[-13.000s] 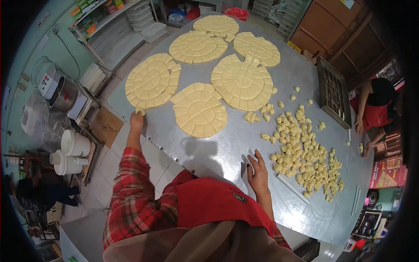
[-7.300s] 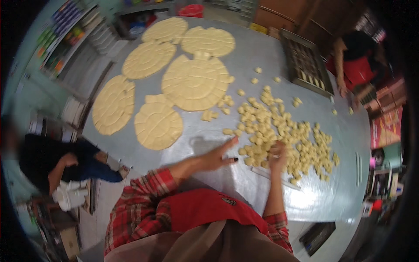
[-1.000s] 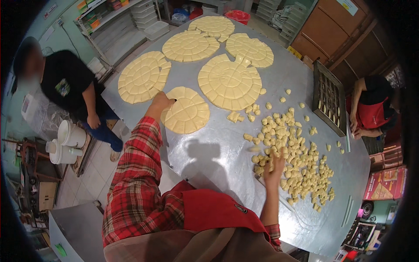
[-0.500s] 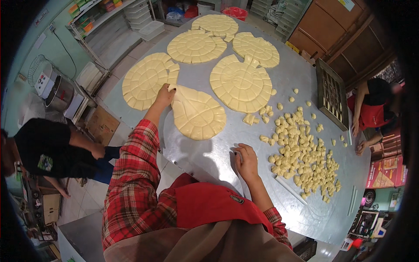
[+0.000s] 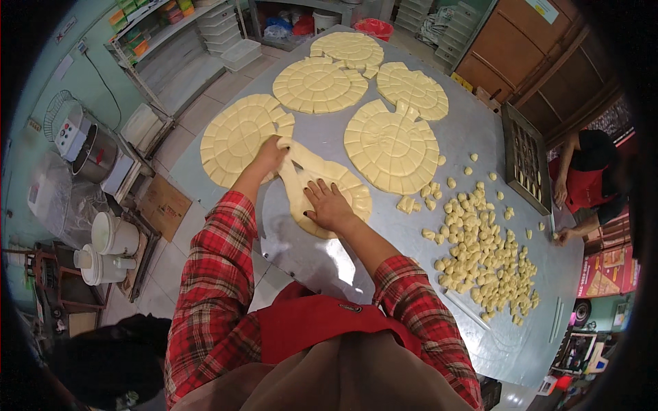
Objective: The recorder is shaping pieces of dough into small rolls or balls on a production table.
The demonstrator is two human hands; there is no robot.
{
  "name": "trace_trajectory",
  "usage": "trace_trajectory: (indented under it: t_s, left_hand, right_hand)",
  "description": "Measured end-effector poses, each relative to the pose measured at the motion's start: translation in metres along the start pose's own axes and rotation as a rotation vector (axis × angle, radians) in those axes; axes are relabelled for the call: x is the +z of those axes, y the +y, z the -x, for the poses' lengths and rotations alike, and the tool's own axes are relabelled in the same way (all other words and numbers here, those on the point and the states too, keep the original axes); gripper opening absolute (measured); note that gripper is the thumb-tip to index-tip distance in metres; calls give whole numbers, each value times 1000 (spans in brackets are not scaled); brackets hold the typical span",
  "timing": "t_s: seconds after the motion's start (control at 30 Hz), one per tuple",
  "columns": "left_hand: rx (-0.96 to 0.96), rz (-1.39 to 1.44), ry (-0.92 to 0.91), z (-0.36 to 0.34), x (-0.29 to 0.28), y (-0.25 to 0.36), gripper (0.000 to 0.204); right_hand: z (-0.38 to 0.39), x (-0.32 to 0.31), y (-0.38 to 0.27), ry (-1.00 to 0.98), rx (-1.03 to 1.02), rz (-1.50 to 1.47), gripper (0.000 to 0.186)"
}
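My left hand grips the upper left end of a scored round of pale yellow dough, which is pulled out into a stretched flap with a torn gap. My right hand lies on that same dough with its fingers spread. Scored dough rounds surround it on the far side, among them one at the left and one at the right. To the right of my right hand is a heap of small dough pieces.
The steel table carries more rounds farther back, a dark baking tray and a thin rod. A co-worker works at the right edge; a dark-clad person is low at left. A mixer and white buckets stand left.
My left hand has lifted and stretched the near round's edge. My right hand has left the dough pieces and moved left onto that round. The person at left has moved down toward the lower edge.
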State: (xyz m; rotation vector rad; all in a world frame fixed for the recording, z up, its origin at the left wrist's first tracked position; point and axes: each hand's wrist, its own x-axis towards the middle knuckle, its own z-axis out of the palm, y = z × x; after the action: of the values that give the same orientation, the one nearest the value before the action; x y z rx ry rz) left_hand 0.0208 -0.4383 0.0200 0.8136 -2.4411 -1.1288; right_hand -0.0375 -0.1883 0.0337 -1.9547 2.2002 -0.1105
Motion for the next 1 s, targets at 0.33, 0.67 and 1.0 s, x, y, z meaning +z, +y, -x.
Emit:
trace_trajectory:
  t_s: [0.33, 0.67, 1.0]
  left_hand:
    - [-91, 1067, 417, -3, -59, 78, 19]
    - [-58, 994, -689, 121, 38, 185, 33]
    - [-83, 617, -1235, 185, 119, 227, 13]
  right_hand:
    - [-1, -5, 12, -63, 51, -53, 62]
    - [105, -100, 17, 752, 128, -679, 31]
    - [244, -98, -5, 649, 289, -364, 43]
